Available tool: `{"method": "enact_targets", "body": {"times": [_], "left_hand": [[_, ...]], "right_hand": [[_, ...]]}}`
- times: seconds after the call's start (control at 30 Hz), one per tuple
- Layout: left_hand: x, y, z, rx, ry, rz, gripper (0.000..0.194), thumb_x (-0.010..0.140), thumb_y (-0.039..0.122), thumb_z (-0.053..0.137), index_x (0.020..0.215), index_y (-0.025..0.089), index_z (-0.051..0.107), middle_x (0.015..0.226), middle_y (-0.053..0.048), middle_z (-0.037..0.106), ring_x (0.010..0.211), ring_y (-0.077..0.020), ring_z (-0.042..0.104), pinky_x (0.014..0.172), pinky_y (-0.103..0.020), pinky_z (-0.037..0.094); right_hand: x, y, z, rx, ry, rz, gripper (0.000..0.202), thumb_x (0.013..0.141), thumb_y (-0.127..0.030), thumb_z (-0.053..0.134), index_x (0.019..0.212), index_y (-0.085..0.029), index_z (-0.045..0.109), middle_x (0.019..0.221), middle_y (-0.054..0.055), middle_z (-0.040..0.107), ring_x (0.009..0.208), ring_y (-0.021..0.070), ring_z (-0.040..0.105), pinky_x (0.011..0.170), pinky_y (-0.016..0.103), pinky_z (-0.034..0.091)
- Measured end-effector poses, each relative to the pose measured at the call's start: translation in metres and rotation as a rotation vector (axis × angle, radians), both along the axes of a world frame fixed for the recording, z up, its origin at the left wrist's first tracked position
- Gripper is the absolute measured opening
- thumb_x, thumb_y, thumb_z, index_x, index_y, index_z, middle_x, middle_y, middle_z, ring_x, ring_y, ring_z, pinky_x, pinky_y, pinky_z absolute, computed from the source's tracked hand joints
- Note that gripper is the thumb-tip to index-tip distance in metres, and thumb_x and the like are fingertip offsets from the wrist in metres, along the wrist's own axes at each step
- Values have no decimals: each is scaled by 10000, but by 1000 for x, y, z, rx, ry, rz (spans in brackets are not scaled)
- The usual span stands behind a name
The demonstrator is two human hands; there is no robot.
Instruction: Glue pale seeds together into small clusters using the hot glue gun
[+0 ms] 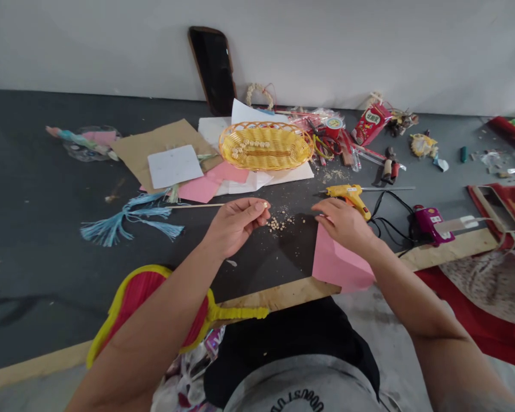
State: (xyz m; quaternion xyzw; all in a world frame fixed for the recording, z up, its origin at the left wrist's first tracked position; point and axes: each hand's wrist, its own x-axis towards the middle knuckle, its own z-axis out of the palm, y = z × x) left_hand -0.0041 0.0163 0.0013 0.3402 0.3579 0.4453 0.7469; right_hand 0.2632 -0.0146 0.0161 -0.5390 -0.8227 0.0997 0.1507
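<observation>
My left hand [237,224] is closed, thumb against the fingers, on a tiny pale piece [265,205] at the fingertips. Just right of it, small beige bits [278,223] lie scattered on the dark table. My right hand [341,220] hovers over the upper edge of a pink sheet [337,263], thumb and fingers close together; whether anything is between them is hidden. A yellow glue gun [352,197] lies directly behind that hand. Beyond both hands, a yellow woven basket [283,150] holds several small pale pieces [257,144].
Blue tassels [111,226] and a thin stick lie left. A red and yellow fan-shaped item [139,292] sits under my left forearm. A phone [214,71] leans on the wall. Pliers [388,167], a purple box [433,225] with black cable and another phone [495,209] are right.
</observation>
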Motion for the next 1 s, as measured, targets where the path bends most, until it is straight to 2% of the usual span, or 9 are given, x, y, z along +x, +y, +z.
{"method": "enact_targets", "body": {"times": [0.1,0.2,0.37,0.53,0.67,0.8,0.9,1.0], "left_hand": [[1,0,1,6,5,-8,217,658,348,880,742,173,784,674,-11,699,580,-63,577,584,-166,496],[1,0,1,0,27,-18,226,649,353,885,749,176,786,677,-9,696,584,-61,577,583,-160,492],[0,1,-2,-12,48,-23,240,636,358,891,753,177,786,696,-11,696,594,-60,575,594,-164,497],[-1,0,-2,-5,49,-20,241,642,357,887,755,173,781,700,-11,691,596,-61,566,595,-169,493],[0,0,0,-14,53,-14,254,629,358,892,746,165,776,697,-14,693,593,-64,558,583,-173,483],[0,0,1,-28,63,-10,254,623,351,895,744,163,774,693,-17,696,591,-65,556,578,-175,472],[0,0,0,-40,69,-5,254,625,353,893,745,165,772,693,-17,698,589,-67,561,581,-182,470],[0,0,0,-48,70,-5,256,627,352,892,751,163,772,690,-17,698,589,-68,567,582,-186,470]], "right_hand": [[29,-3,9,69,-57,-224,216,953,-250,498,1084,-182,656,1058,108,710,988,256,652,873,372,502],[56,-4,10,50,-201,-417,254,928,-317,544,1108,-157,626,1071,140,699,933,281,649,822,385,489],[70,4,2,-102,-341,-510,290,921,-408,554,1047,-155,620,988,141,713,872,281,644,740,346,429],[74,15,3,-242,-313,-500,273,914,-431,541,862,-181,637,791,67,670,673,196,570,582,295,302],[83,17,4,-270,-19,-496,315,876,-467,558,846,-180,682,655,-1,584,570,133,475,537,268,292],[84,17,13,-357,564,-481,396,794,-552,650,923,-182,709,672,0,611,560,117,495,465,233,309],[74,18,25,-512,978,-489,385,737,-524,722,939,-198,685,674,19,619,556,137,550,379,217,284],[52,19,33,-646,1186,-404,329,676,-435,771,891,-213,658,757,41,646,614,163,606,404,236,403]]}}
